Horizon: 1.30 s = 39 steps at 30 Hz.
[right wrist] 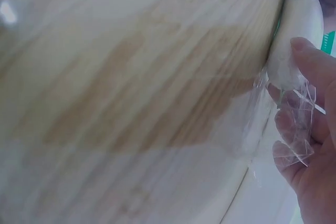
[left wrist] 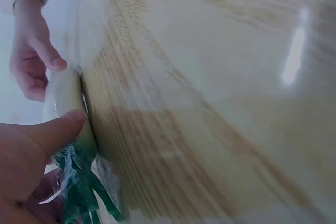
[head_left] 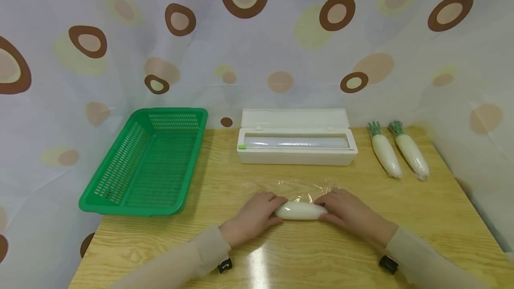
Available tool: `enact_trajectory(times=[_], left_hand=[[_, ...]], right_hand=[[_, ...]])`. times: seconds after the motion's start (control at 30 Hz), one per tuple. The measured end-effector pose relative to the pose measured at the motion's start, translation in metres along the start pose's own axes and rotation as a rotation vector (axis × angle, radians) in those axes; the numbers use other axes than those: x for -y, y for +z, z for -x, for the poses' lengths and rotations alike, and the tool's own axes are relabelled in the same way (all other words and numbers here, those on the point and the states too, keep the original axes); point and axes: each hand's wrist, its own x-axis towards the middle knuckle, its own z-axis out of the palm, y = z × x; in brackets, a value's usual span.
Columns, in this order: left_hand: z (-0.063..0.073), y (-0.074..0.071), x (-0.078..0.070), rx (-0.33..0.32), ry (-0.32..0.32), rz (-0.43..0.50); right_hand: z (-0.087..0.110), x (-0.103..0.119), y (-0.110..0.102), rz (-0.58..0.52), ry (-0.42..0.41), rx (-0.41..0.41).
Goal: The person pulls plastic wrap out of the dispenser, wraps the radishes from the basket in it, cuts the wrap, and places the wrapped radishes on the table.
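Note:
A white radish lies crosswise on the wooden table, partly covered in clear plastic wrap that spreads out behind it. My left hand grips its leafy end; in the left wrist view the thumb lies on the radish and green leaves show under the film. At the tapered end, my right hand holds the radish between thumb and fingers. Loose film bunches by the right fingers in the right wrist view.
Behind the radish stands a white wrap dispenser, lid up, with a roll of film inside. A green plastic basket is at the left. Two wrapped radishes, one beside the other, lie at the right back.

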Motion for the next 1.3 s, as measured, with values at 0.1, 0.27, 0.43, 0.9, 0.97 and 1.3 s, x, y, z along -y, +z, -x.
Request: enact_trajectory(times=[0.1,0.27,0.43,0.9,0.97,1.3], left_hand=[[0.002,0.0,0.002,-0.004,-0.011,0.04],[0.003,0.0,0.006,-0.009,-0.027,0.051],[0.003,-0.001,0.008,-0.049,-0.01,0.055],[-0.002,-0.001,0.01,-0.009,-0.094,0.177],[-0.003,-0.001,0.011,-0.013,-0.099,0.183],[-0.008,-0.008,0.015,-0.052,-0.072,0.129]], right_hand=[[0.0,0.0,0.0,0.013,-0.016,-0.014],[-0.001,-0.003,0.0,0.039,-0.044,-0.005],[-0.004,-0.005,-0.002,0.102,-0.129,-0.039],[-0.014,0.005,0.0,0.143,-0.117,-0.022],[-0.013,0.004,0.001,0.116,-0.059,0.002],[-0.021,-0.013,-0.002,0.034,-0.06,-0.079]])
